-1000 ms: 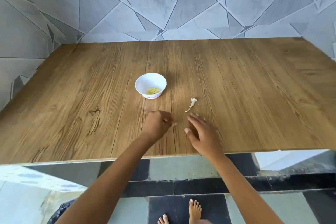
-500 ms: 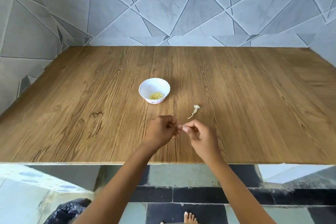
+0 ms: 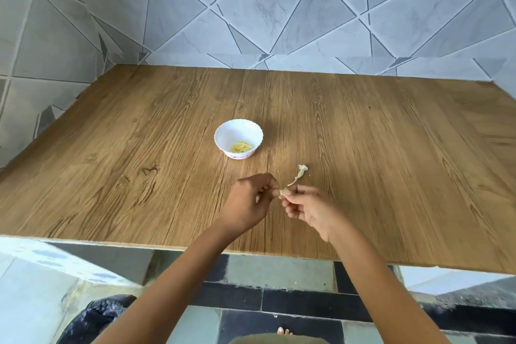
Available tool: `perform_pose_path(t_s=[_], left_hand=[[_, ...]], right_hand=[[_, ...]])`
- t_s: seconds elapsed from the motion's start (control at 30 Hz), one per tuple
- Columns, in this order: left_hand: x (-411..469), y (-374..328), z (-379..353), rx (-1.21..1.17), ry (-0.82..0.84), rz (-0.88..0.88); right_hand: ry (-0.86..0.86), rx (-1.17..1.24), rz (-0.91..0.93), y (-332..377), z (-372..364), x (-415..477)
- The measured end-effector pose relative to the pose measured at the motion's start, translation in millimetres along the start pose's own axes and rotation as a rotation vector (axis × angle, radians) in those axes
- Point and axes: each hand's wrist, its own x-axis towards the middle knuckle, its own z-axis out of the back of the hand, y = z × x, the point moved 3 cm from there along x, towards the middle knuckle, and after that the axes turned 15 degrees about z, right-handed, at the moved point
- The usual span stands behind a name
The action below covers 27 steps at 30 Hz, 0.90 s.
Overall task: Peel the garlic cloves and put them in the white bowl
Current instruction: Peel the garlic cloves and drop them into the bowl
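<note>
A small garlic clove (image 3: 283,192) is pinched between the fingertips of both hands, above the wooden table (image 3: 391,162) near the middle of its near edge. It is gripped by the left hand (image 3: 248,204) from one side and the right hand (image 3: 310,208) from the other, with the fingers curled on both. A scrap of garlic skin (image 3: 301,173) lies just beyond the hands. Further in, toward the table's centre, the white bowl (image 3: 237,130) is set upright, with yellowish peeled cloves (image 3: 241,146) at its bottom.
</note>
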Motion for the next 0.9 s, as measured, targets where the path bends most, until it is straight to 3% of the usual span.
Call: perform_pose_path(t_s=[0.1,0.17,0.23,0.33,0.37,0.43,0.5,0.53,0.6,0.67,0.77,0.83,0.9], left_hand=[[0,2,3,0.047,-0.013,-0.14],[1,6,2,0.06,0.005,-0.143],[1,12,1,0.002,0.054,-0.045],[5,18,1,-0.204,0.25,0.276],[5,19,0,-0.306,0.338,0.405],[4,21,-2,-0.485,0.459,0.602],[4,21,-2,-0.568,0.471,0.673],[4,21,-1,-0.536,0.443,0.629],[5,20,1,-0.322,0.319,0.389],[5,17,4,-0.117,0.163,0.131],[5,15,7,-0.006,-0.01,-0.023],[6,19,8,0.063,-0.085,0.002],[5,26,4,0.188,-0.037,0.07]], right_hand=[[0.041,0.18,-0.134,5,1,-1],[0.038,0.065,-0.093,1,1,-1],[0.017,-0.301,0.159,-3,1,0],[0.003,-0.936,0.864,-9,-2,-2],[0.011,-1.048,0.987,-12,-2,-3],[-0.016,-1.085,1.059,-19,-1,-2],[-0.05,-0.843,0.902,-18,-4,-3],[-0.061,-0.656,0.728,-18,-4,-1],[-0.048,-0.285,0.304,-17,-5,1],[-0.037,0.013,0.029,-17,-2,2],[-0.071,0.129,-0.073,-14,2,2],[-0.11,0.06,-0.027,-13,4,1],[-0.144,0.041,0.011,-12,5,-1]])
